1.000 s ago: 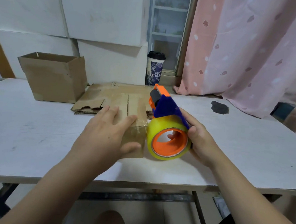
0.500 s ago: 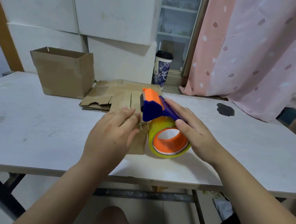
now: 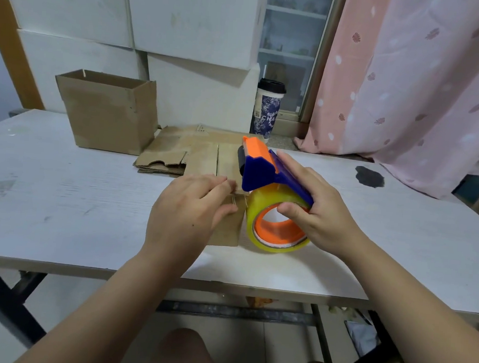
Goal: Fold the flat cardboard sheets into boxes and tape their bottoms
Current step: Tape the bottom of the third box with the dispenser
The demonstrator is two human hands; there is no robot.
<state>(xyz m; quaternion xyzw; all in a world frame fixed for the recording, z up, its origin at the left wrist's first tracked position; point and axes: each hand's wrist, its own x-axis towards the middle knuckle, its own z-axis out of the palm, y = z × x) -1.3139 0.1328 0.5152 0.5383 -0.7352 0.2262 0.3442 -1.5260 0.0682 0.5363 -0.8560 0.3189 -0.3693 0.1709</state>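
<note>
left hand (image 3: 186, 214) flat on the small box (image 3: 227, 231), centre of the counter (image 3: 61, 203), fingers straight, grip apart — pressing only. right hand (image 3: 319, 215) grip clamped round the tape dispenser (image 3: 261, 174), roll (image 3: 254, 210) just beside the box's right edge. flat sheets (image 3: 175, 148) behind, open box (image 3: 109, 115) back left.

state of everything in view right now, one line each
near box: folded, flaps closed, left hand presses on it
tape dispenser: gripped by right hand, against near box
far box: upright, top open
flat sheets: unfolded, stacked
cup: upright, lid on
</note>
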